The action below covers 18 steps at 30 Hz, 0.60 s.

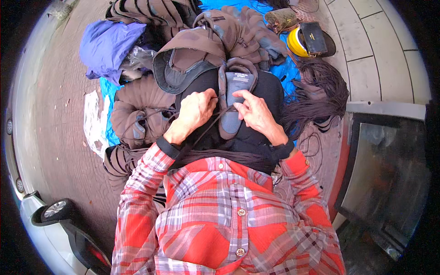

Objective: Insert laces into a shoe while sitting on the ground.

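Note:
On my lap, over dark trousers (pixel 192 87), lies a brown shoe upper (pixel 223 87) with its grey-blue mesh tongue (pixel 239 82) facing up. My left hand (pixel 196 109) is closed just left of the upper, its fingers pinched on a dark brown shoelace (pixel 211 123). The lace slants across the upper toward my right hand (pixel 257 115). That hand lies over the right side of the upper, index finger bent on the tongue and thumb by the lace, which it seems to grip. The exact lace holes are hidden by my fingers. Another brown upper (pixel 190 50) rests beyond my left hand.
Stacked brown uppers (pixel 142 98) sit at the left, more (pixel 243 36) at the far side. A bundle of dark laces (pixel 321 91) hangs at the right. Nearby are a purple cloth (pixel 107 48), a blue sheet (pixel 283 75), a black wallet (pixel 314 39) and a dark glass panel (pixel 385 169).

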Motion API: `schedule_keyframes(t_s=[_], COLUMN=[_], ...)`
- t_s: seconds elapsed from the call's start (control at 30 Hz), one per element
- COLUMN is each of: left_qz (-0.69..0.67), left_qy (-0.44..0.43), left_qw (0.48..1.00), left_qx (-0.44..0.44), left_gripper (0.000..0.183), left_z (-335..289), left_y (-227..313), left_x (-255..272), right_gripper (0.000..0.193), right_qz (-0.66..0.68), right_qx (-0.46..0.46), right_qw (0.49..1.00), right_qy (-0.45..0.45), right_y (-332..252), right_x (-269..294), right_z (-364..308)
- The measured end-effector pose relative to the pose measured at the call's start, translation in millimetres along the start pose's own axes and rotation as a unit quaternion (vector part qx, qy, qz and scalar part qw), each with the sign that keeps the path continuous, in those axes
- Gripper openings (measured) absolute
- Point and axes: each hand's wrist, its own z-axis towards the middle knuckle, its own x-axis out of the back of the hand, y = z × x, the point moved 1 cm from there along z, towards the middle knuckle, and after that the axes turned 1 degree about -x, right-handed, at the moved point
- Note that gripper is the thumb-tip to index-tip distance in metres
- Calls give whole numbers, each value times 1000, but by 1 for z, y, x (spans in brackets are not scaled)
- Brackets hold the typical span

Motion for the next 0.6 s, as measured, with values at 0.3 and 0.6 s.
schedule_keyframes(t_s=[0.3, 0.6], left_qz=[73, 103], left_qy=[-12, 65], left_qw=[997, 991], left_qx=[-3, -61], left_gripper=[14, 11], left_z=[2, 5], left_y=[0, 4], left_x=[-5, -23], right_gripper=[37, 38], right_qz=[-8, 24], right_qx=[31, 48], right_qw=[998, 997], right_qy=[-58, -61], right_y=[-4, 1], right_x=[-2, -12], right_z=[13, 13])
